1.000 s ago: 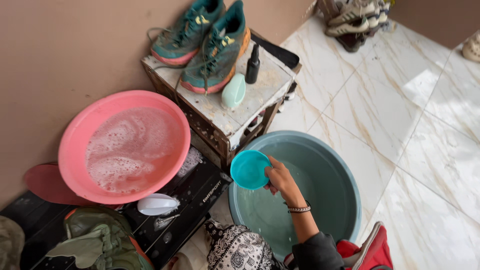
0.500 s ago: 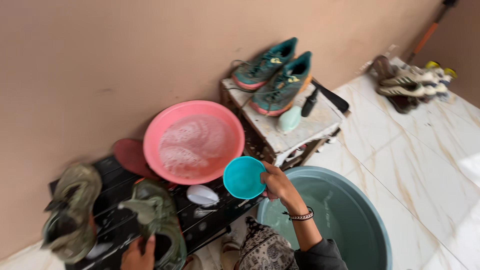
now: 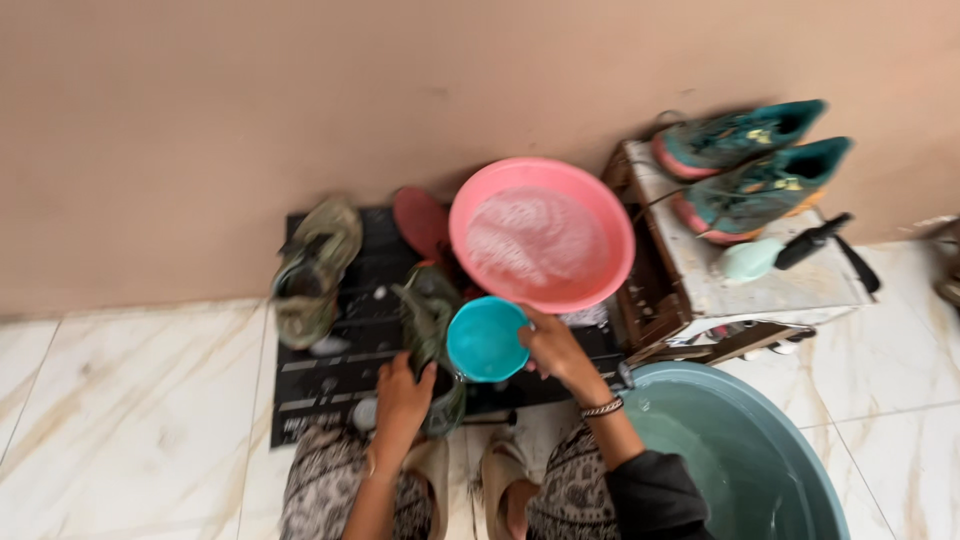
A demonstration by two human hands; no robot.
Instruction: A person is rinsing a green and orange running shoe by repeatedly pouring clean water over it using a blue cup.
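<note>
Head view: at 4 o'clock a broad round grey-green tub (image 3: 760,440) holds water; at 12, a glossy pink basin (image 3: 541,233) of foam. Right hand (image 3: 556,350), fingers curled around the rim, grips a small smooth teal scoop (image 3: 486,340) centrally. Left hand (image 3: 403,392) clasps a wet olive shoe (image 3: 432,320).

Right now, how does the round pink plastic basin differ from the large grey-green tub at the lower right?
The round pink plastic basin holds white foamy water; the large grey-green tub holds clear water without foam. The pink basin is smaller and shows whole, by the wall; the tub is wider, stands on the tile floor and is cut off by the picture's edge. Both are round.
</note>
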